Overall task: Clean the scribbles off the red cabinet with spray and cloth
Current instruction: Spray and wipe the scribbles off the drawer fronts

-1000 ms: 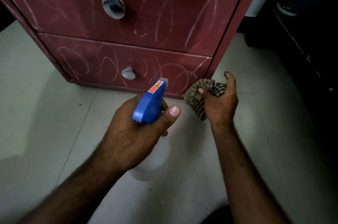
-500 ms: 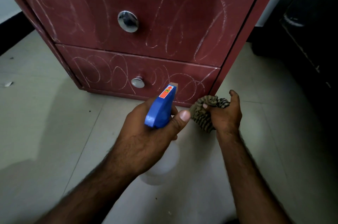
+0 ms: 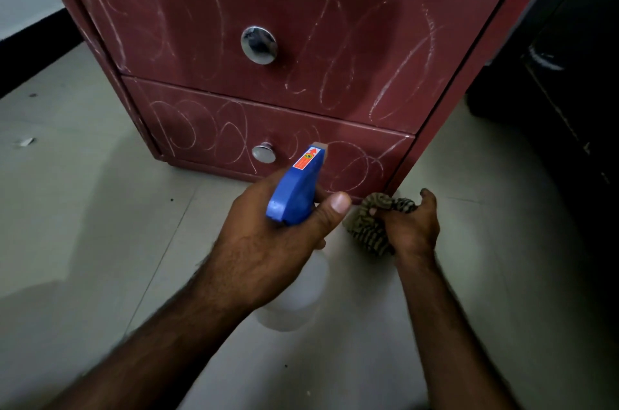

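The red cabinet (image 3: 368, 34) stands on the floor ahead, with white scribbles looping across both drawer fronts and a round chrome knob on each. My left hand (image 3: 268, 248) grips a spray bottle (image 3: 296, 190) with a blue trigger head and a clear body; its nozzle points at the lower drawer (image 3: 207, 128), a short way off it. My right hand (image 3: 413, 228) is closed on a bunched striped cloth (image 3: 366, 225), held low near the cabinet's bottom right corner.
Pale floor tiles (image 3: 100, 225) spread to the left and under my arms, with a small scrap (image 3: 25, 141) at far left. Dark furniture (image 3: 576, 81) stands close on the right of the cabinet. A white wall with black skirting (image 3: 30, 51) runs at upper left.
The view has shifted so the cabinet sits lower and further right in frame. The hand with the cloth has drawn closer to the spray bottle. Both grips are unchanged.
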Tool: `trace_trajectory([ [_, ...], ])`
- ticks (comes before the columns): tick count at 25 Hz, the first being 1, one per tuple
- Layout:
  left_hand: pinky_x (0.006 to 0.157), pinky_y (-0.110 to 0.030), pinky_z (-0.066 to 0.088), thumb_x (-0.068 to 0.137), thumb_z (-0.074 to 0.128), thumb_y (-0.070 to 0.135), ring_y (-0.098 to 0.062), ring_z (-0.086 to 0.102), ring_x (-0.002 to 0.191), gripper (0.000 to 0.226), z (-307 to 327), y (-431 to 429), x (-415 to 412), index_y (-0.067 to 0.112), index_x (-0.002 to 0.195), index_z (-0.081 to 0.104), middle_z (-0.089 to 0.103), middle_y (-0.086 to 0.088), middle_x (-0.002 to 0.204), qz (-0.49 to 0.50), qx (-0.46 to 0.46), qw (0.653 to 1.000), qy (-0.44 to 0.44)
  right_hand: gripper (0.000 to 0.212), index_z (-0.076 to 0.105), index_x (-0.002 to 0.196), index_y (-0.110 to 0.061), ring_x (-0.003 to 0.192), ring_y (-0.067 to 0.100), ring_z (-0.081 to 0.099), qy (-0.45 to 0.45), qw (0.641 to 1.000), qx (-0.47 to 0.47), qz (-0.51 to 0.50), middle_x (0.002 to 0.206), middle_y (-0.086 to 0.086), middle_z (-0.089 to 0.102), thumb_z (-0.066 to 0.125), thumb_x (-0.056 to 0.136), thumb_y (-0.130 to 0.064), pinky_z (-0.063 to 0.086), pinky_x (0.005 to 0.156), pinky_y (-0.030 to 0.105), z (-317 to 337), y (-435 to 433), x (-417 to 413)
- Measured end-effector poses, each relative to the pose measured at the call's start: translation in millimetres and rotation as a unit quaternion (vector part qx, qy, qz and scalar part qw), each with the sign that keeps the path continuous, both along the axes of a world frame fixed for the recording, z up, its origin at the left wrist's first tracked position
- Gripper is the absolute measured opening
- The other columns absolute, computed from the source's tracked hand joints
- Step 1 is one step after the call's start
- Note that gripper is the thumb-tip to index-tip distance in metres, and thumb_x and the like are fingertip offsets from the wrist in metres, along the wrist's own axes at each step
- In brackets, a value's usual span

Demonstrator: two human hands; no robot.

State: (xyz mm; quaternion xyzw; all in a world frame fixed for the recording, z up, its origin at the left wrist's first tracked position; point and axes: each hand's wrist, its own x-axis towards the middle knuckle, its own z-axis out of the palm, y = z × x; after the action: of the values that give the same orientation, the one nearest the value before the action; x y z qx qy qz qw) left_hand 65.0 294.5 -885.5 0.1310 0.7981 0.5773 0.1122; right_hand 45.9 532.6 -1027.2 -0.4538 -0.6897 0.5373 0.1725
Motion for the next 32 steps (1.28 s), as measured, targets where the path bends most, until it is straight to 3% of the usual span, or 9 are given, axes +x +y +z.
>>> trace_trajectory([
  [4,0.059,-0.010,0.052,0.069,0.057,0.070,-0.004,0.071,0.066,0.052,0,-1,-3,0.022,0.087,0.065,0.074,0.003,0.073,0.007,0.018,1.000,0.010,0.122,0.034,0.159,-0.032,0.116,0.030,0.065,0.015,0.999,-0.036,-0.015,0.128,0.005,0.064,0.100,0.057,-0.022,0.058,0.099,0.051,-3,-5,-5],
  [11,0.058,-0.008,0.051,0.073,0.060,0.064,-0.005,0.071,0.065,0.044,5,-4,-3,0.022,0.086,0.064,0.074,0.002,0.074,0.017,0.034,0.999,0.005,0.108,0.035,0.160,-0.023,0.114,0.023,0.060,0.030,0.998,-0.054,-0.017,0.143,0.011,0.062,0.095,0.071,-0.015,0.048,0.090,0.027,-10,-24,-6],
  [16,0.059,-0.007,0.050,0.071,0.057,0.067,-0.002,0.071,0.065,0.051,8,-7,-5,0.019,0.087,0.065,0.074,0.002,0.076,0.022,0.035,0.999,0.013,0.110,0.038,0.157,-0.024,0.112,0.026,0.063,0.040,0.993,-0.063,-0.095,0.134,0.011,0.065,0.097,0.065,-0.014,0.056,0.102,0.044,-9,-30,-3],
  [20,0.059,-0.012,0.053,0.077,0.062,0.060,-0.006,0.072,0.066,0.046,6,-8,-5,0.016,0.092,0.067,0.074,-0.003,0.075,0.022,0.042,0.999,0.014,0.104,0.043,0.154,-0.024,0.112,0.023,0.061,0.054,0.993,-0.047,-0.089,0.133,0.005,0.064,0.097,0.066,-0.019,0.056,0.103,0.044,-15,-43,-7],
  [22,0.058,-0.009,0.051,0.076,0.061,0.062,-0.005,0.072,0.066,0.046,3,-7,-3,0.018,0.091,0.066,0.074,0.000,0.075,0.022,0.033,0.999,0.007,0.103,0.043,0.154,-0.025,0.111,0.023,0.062,0.061,0.990,-0.092,-0.089,0.126,-0.002,0.060,0.096,0.065,-0.015,0.058,0.099,0.042,-18,-45,-11],
  [24,0.058,-0.007,0.049,0.073,0.059,0.065,-0.003,0.071,0.066,0.046,3,-6,1,0.021,0.087,0.065,0.075,0.003,0.074,0.016,0.022,1.000,0.004,0.093,0.051,0.148,-0.018,0.105,0.034,0.071,0.113,0.966,-0.198,-0.121,0.125,0.003,0.067,0.091,0.066,-0.004,0.063,0.086,0.046,-21,-41,-9],
  [26,0.058,-0.008,0.050,0.074,0.059,0.066,-0.004,0.071,0.066,0.046,2,-5,2,0.022,0.086,0.065,0.075,0.003,0.073,0.011,0.020,1.000,0.004,0.058,0.064,0.130,-0.002,0.096,0.045,0.076,0.176,0.935,-0.279,-0.130,0.114,0.021,0.075,0.078,0.074,0.009,0.064,0.072,0.053,-18,-36,-4],
  [28,0.058,-0.010,0.051,0.075,0.059,0.065,-0.005,0.072,0.067,0.044,3,-4,3,0.022,0.087,0.065,0.075,0.002,0.074,0.010,0.021,1.000,0.004,0.036,0.069,0.119,0.008,0.095,0.046,0.076,0.216,0.920,-0.308,-0.112,0.108,0.028,0.076,0.065,0.084,0.015,0.064,0.076,0.057,-10,-34,0],
  [32,0.065,-0.020,0.054,0.077,0.061,0.062,-0.007,0.073,0.069,0.043,5,-3,5,0.022,0.093,0.066,0.075,-0.001,0.075,0.011,0.022,1.000,-0.002,0.051,0.059,0.131,0.007,0.092,0.045,0.077,0.288,0.903,-0.302,-0.103,0.110,0.029,0.075,0.071,0.082,0.010,0.064,0.071,0.055,12,-35,-3],
])
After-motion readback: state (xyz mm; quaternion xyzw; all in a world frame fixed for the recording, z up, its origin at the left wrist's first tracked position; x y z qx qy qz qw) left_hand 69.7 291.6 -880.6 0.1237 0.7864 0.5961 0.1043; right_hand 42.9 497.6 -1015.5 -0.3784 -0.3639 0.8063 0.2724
